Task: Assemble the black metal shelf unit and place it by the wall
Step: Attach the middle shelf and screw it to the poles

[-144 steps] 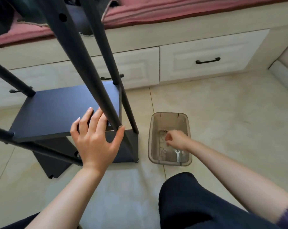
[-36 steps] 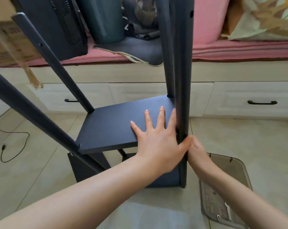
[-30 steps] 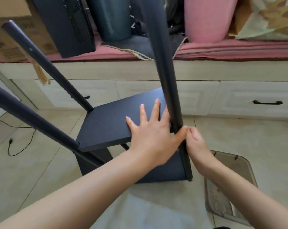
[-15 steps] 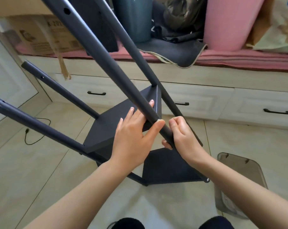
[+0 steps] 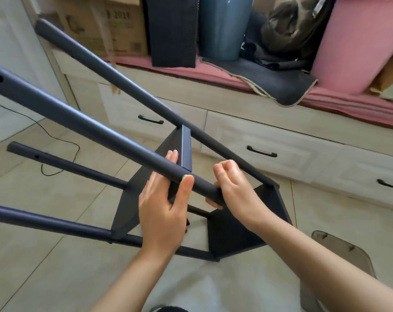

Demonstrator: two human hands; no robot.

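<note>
The black metal shelf unit [image 5: 240, 230] is tipped over to the left above the tiled floor, its several round posts pointing up and left. A black shelf panel [image 5: 184, 147] sits between the posts. My left hand [image 5: 164, 206] holds the nearest post [image 5: 83, 129], thumb over a small silver screw head [image 5: 185, 176] and fingers behind the tube. My right hand [image 5: 233, 188] grips the same post just below, fingers curled round it.
A clear plastic parts bin [image 5: 339, 262] stands on the floor at lower right. White drawers [image 5: 258, 145] run behind the unit under a pink cushioned bench [image 5: 326, 95] holding a cardboard box, a dark case and a bin. A black cable [image 5: 56, 140] trails at left.
The shelf unit has tipped further to the left, so the posts lie flatter. Both hands stayed on the nearest post; my right hand curled tighter around it.
</note>
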